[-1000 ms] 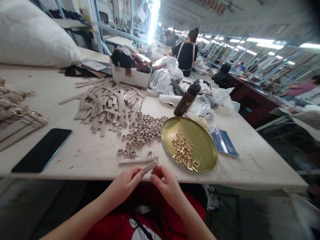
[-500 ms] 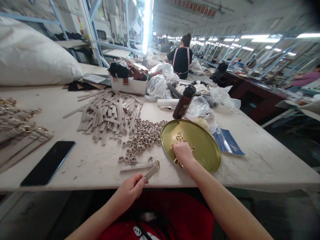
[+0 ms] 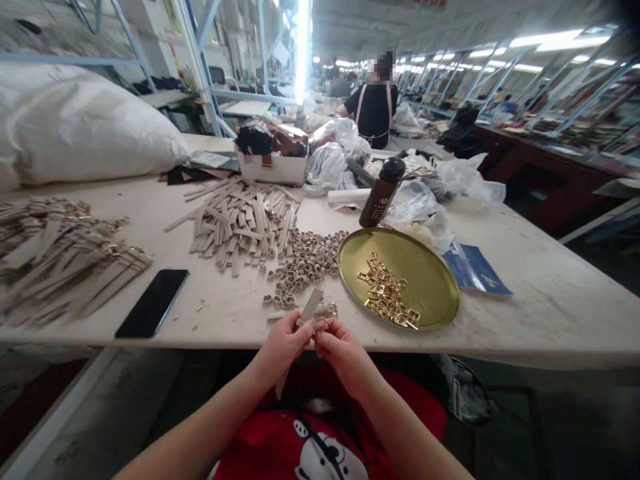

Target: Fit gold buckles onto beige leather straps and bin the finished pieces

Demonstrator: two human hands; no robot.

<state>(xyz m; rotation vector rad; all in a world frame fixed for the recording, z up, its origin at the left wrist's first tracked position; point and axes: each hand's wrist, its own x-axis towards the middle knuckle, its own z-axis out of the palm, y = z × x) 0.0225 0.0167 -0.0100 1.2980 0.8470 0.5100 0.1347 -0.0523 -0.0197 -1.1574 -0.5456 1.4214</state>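
Note:
My left hand (image 3: 287, 339) is closed on a beige strap (image 3: 311, 305), whose flat end sticks up past the fingers. Fingertips of my right hand (image 3: 337, 343) pinch a small gold buckle (image 3: 321, 324) against the left fingers, at the strap. Just behind the hands a finished-looking strap end with a gold buckle (image 3: 331, 309) lies on the table, partly hidden. Gold buckles (image 3: 385, 287) are heaped on a round gold tray (image 3: 435, 287) to the right. Small beige loops (image 3: 310, 257) lie in a pile beyond the hands, beside a heap of loose straps (image 3: 245, 223).
On the left are straps with buckles (image 3: 65, 260) and a black phone (image 3: 153, 303). A dark bottle (image 3: 383, 193), plastic bags (image 3: 333, 160), a white box (image 3: 275, 170) and a blue booklet (image 3: 477, 269) stand or lie farther back. A person in an apron (image 3: 375, 110) is in the background.
My right hand has left the tray and come to my left hand with a buckle. The left hand has turned the strap more upright. The view has shifted a little.

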